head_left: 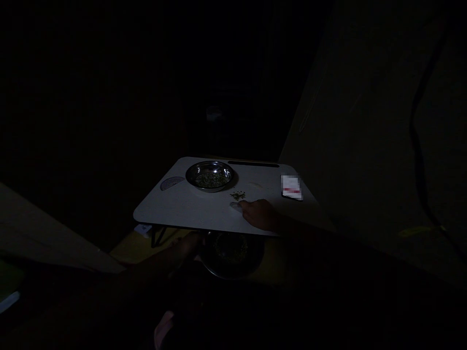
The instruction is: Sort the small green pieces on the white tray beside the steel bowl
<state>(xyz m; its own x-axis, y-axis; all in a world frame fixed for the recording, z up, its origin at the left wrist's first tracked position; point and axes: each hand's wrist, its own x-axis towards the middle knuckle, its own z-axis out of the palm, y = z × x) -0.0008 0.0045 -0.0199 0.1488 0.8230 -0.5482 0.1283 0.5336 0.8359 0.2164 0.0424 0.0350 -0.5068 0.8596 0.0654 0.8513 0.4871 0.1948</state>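
Note:
The scene is very dark. My right hand point(260, 214) rests on a small white lap table point(182, 206), fingers curled and pressed together, fingertips just below a little heap of green grains point(238, 195). A steel bowl point(210, 175) with green grains in it stands at the table's far side. My left hand point(188, 245) is below the table's near edge, against the rim of a second steel bowl point(231, 255) that holds grains; its fingers are too dark to make out.
A white and red packet point(291, 187) lies on the table's right side. A slot point(253, 164) runs along the table's far edge. A folding leg point(157, 235) shows under the table. Yellowish floor lies beneath. Pale panels stand on either side.

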